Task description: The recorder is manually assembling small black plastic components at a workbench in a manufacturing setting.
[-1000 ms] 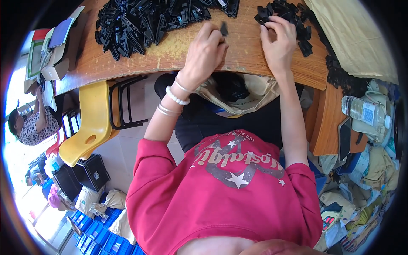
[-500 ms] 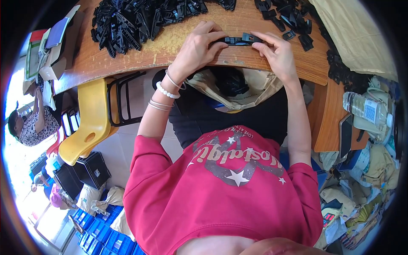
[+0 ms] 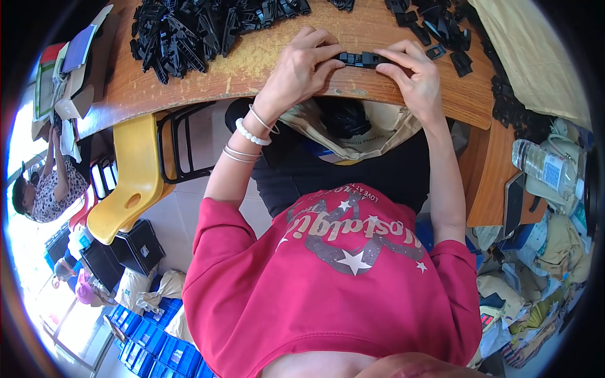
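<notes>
Between my two hands a long black plastic part (image 3: 357, 59) lies level, just above the wooden table (image 3: 252, 79) near its front edge. My left hand (image 3: 306, 63) pinches its left end between thumb and fingers. At the other end, my right hand (image 3: 413, 72) grips a wider black piece that lines up with the long part. The fingertips hide both ends, so I cannot tell how firmly the two pieces are joined. Beyond my left hand lies a large heap of black plastic parts (image 3: 179, 38). Smaller black pieces (image 3: 438, 25) lie scattered beyond my right hand.
An open paper sack (image 3: 378, 142) with black parts inside sits at my lap below the table edge. To the right are a clear bottle (image 3: 545, 165) and a phone (image 3: 513, 203). A yellow chair (image 3: 135, 170) stands left; another person (image 3: 53, 183) is beyond it.
The wider black piece, raised and offset before, now lies in line with the long part. My right fingers have closed in lower around its end; my left hand has barely moved.
</notes>
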### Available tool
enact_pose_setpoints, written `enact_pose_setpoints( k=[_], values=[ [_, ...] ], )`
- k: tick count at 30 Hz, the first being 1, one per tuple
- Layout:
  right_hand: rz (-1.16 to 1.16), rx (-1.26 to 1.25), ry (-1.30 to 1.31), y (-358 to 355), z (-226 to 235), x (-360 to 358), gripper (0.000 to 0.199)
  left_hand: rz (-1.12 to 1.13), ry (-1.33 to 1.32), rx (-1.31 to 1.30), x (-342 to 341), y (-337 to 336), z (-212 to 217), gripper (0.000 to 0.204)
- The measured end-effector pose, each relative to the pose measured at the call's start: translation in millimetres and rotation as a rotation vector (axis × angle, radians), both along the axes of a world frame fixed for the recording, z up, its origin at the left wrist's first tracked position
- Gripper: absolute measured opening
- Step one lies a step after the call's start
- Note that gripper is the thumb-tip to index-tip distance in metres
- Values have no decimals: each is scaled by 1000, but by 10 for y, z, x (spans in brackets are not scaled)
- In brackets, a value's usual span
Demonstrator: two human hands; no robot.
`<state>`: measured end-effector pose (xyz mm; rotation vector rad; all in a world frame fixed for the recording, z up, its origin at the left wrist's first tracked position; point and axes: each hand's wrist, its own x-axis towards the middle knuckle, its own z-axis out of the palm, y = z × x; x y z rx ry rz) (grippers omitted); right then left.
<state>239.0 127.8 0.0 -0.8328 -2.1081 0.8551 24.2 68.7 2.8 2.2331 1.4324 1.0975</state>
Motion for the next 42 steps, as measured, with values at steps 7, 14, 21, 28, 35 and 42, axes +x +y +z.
enact_pose_setpoints(
  k=[7, 14, 21, 28, 35, 42],
  values=[
    [42, -129, 48, -150, 56, 13, 16, -116, -35, -284, -80, 73, 150, 24],
    [-532, 341, -51, 92, 54, 229, 17, 268, 320, 301, -152, 1027, 252, 34],
    [-348, 386, -234, 102, -9, 272, 24, 185, 269, 351, 96, 832, -154, 31],
    [-510, 469, -197, 52, -18, 255, 20, 95, 367, 345, 77, 362, 91, 28],
    [-515, 111, 93, -124, 3, 184, 11, 103, 465, 346, 288, -30, 3, 25],
    [-198, -480, 311, -245, 98, 136, 24, 243, 1, 186, 243, -233, -31, 21]
  ],
)
